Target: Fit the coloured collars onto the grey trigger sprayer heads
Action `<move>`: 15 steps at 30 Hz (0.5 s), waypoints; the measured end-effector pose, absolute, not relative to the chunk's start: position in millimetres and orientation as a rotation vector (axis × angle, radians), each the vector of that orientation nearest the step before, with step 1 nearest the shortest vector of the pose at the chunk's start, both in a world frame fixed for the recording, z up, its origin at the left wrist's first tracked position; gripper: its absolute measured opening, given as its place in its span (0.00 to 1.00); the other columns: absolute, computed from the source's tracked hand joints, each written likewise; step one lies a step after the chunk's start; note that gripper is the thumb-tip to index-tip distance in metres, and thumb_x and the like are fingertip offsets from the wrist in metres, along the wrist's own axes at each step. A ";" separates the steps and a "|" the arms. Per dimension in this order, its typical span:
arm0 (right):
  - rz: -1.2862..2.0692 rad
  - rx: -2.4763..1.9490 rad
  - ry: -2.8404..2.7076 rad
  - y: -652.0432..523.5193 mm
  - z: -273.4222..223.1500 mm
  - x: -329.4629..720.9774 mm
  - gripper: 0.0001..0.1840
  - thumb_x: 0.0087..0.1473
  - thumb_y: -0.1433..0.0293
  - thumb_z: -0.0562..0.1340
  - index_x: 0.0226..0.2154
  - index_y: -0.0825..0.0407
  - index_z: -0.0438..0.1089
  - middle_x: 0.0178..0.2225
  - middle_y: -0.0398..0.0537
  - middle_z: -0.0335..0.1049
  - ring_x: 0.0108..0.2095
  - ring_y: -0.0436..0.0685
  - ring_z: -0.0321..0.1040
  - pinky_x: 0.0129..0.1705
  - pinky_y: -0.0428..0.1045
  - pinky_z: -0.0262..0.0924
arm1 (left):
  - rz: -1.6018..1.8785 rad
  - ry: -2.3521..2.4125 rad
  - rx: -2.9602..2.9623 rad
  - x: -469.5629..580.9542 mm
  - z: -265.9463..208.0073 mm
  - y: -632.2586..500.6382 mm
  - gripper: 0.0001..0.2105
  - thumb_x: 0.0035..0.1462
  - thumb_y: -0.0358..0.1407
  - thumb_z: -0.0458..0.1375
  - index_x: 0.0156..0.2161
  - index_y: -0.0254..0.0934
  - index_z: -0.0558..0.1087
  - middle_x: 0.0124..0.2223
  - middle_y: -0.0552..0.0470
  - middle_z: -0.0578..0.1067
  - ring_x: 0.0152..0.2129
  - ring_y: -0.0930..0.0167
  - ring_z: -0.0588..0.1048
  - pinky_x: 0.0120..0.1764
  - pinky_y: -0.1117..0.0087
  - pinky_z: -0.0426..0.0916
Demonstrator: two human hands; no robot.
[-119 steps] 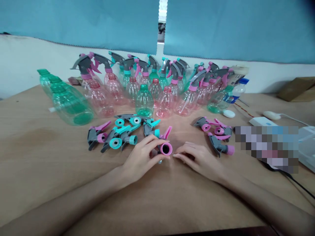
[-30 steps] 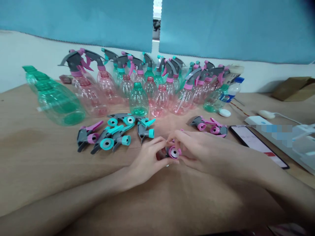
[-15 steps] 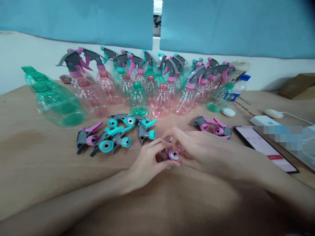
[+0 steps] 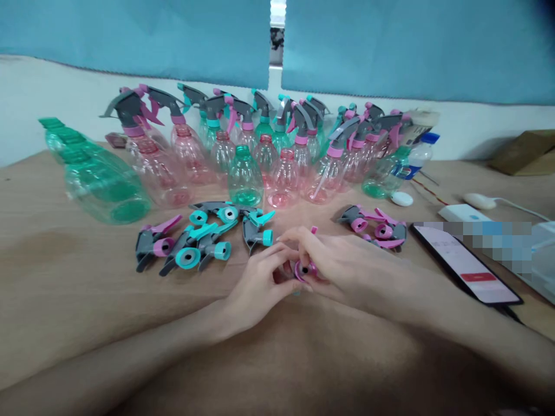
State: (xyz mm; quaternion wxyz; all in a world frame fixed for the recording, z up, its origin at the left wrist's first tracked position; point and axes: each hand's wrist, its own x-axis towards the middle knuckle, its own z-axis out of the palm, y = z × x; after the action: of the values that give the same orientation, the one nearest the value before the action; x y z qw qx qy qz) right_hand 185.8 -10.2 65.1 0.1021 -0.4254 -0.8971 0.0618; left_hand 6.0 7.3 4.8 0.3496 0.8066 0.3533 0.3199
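Note:
A pink-and-grey trigger spray head (image 4: 300,276) is held low over the table between my two hands, its pink collar turned toward me. My left hand (image 4: 262,280) curls around it from the left, thumb by the collar's lower edge. From the right, my right hand (image 4: 342,263) grips it with bent fingers and covers most of its body. A pink tip shows above the right knuckles. Left of my hands lie several loose turquoise spray heads (image 4: 217,249) and a pink one (image 4: 162,247). More pink spray heads (image 4: 359,224) lie beyond my right hand.
Behind stand several spray bottles, some capped with heads, others open, like a green bottle (image 4: 245,179) and a pink bottle (image 4: 285,182). Tilted green bottles (image 4: 104,185) are at left. At right are a phone (image 4: 463,260), a white power strip (image 4: 470,216) and a blue-capped bottle (image 4: 420,156).
The collar between my hands has shifted slightly left and up. Its white inner disc showed before; the opening now looks dark. My right hand has moved a little left.

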 end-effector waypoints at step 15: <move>-0.027 -1.341 -2.627 -1.8 65.8 175.3 0.02 0.53 0.73 0.59 0.32 0.56 0.64 0.30 0.47 0.67 0.28 0.54 0.64 0.23 0.46 0.47 | 0.824 1.008 2.064 5.1 4.2 10.0 0.09 0.51 0.26 0.60 0.39 0.37 0.72 0.36 0.55 0.69 0.28 0.74 0.68 0.31 0.73 0.64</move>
State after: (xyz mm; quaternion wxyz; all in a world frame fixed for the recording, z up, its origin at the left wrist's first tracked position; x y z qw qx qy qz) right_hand 175.3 -1.8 65.8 0.0956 -0.4526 -0.8865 -0.0092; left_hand 5.1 10.0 4.2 0.3436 0.7944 0.3878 0.3170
